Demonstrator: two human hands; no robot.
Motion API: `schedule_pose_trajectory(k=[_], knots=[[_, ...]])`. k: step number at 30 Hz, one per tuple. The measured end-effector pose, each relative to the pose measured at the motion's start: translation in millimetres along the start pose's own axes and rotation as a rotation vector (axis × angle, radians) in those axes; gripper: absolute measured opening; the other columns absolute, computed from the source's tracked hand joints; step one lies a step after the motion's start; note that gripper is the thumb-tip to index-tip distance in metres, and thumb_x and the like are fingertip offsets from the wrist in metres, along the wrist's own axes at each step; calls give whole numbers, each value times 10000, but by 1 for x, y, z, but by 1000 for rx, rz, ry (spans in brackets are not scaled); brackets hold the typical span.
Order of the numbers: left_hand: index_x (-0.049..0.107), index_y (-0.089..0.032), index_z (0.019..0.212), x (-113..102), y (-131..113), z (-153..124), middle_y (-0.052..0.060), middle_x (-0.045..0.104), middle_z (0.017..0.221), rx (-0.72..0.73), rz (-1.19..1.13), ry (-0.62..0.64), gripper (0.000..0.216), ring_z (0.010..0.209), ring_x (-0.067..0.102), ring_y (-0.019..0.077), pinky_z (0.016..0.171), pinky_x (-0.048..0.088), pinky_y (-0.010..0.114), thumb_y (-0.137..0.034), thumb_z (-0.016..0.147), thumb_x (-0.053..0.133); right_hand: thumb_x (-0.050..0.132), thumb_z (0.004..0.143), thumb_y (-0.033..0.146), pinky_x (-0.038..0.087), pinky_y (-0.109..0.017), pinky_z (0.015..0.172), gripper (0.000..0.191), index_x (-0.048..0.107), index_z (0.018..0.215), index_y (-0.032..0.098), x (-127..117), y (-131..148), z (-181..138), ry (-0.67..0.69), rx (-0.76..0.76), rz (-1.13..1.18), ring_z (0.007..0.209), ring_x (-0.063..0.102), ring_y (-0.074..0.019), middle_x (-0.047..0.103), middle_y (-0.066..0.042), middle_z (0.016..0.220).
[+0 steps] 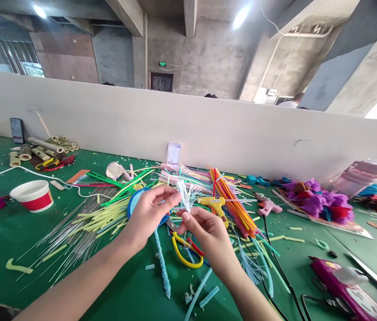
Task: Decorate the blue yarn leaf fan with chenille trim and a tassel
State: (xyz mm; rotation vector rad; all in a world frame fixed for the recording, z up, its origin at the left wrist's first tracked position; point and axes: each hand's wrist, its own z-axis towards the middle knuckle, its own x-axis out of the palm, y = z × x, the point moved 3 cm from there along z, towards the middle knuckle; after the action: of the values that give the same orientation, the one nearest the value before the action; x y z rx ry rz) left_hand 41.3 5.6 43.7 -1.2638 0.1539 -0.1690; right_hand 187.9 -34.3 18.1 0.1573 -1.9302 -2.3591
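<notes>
My left hand [150, 214] and my right hand [205, 232] meet over the middle of a green table [1, 249]. Both pinch a small tuft of thin white strands [185, 196] that fans upward between the fingertips. My left fingers close on its left side, my right thumb and forefinger on its base. Under my left hand lies a blue round lid [134, 200] and a light blue fuzzy stem [162, 263]. Yellow-handled scissors [184, 252] lie just below my right hand. A yellow glue gun [213, 204] rests right behind the tuft.
Piles of coloured fuzzy stems [231, 200] and thin wires [81, 223] cover the table's middle. A red and white cup [32, 195] stands at left, a pink glue gun [268, 206] and purple flowers [318, 203] at right, a pink device [345, 285] near right. A white partition wall [208, 129] runs behind.
</notes>
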Motion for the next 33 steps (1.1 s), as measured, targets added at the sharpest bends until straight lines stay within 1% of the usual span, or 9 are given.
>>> schedule_pose_trajectory(k=[4,6,9,12,15,18,23,28,33], knots=[[379,-309,1465,-7,6,-1,103,471,1496,306,217,-174,520,1301,530,253,988,498,393,-445,983,520,648,891,539,495,-258,688,388,674,764,173,-25,4,4,127,52,-163,654,609,-136,665,-8,637],[331,-359,1508,-3,3,-4,69,352,1600,471,468,-2,622,1455,350,289,1156,341,476,-442,950,593,629,899,549,453,-239,573,400,689,817,162,-33,1,3,278,146,-233,580,561,-116,658,-7,651],[299,-358,1538,9,5,-11,76,526,1491,353,640,395,754,1372,472,292,1111,395,456,-428,894,684,612,904,561,419,-227,512,406,646,1014,172,-38,-4,0,356,211,-204,538,544,-103,657,9,694],[431,-302,1480,17,11,-14,45,751,1145,116,560,528,586,1021,695,226,877,524,329,-389,936,631,639,882,567,408,-218,496,411,540,1034,199,-40,-8,1,327,212,-137,517,551,-96,665,31,710],[717,-253,1113,17,15,-10,-12,783,862,58,538,466,231,769,699,176,709,492,260,-368,956,593,667,852,579,424,-228,504,418,518,935,198,-45,-13,5,285,208,-139,518,565,-98,715,-4,746],[747,-214,855,11,21,-5,-13,768,811,66,568,419,191,751,685,170,663,451,247,-346,925,628,703,836,541,481,-258,593,390,571,889,177,-52,-13,9,184,150,-166,607,609,-120,726,-33,764],[712,-211,855,3,29,-5,2,747,791,4,495,411,228,768,688,189,682,467,263,-389,933,593,695,858,499,498,-285,646,413,555,1097,192,-61,-5,11,-80,11,-173,610,602,-132,726,-4,718],[695,-231,862,-7,22,-14,11,751,838,11,458,365,275,820,695,211,749,492,288,-456,948,564,738,821,502,466,-257,560,427,557,1080,215,-69,2,7,-367,-148,-87,557,573,-126,717,6,701],[687,-262,1118,-17,19,-19,48,726,1187,63,501,119,304,1133,648,268,944,478,343,-483,945,570,685,881,477,460,-241,568,350,550,1072,215,-52,0,5,-218,-146,-96,558,565,-118,685,30,660]])
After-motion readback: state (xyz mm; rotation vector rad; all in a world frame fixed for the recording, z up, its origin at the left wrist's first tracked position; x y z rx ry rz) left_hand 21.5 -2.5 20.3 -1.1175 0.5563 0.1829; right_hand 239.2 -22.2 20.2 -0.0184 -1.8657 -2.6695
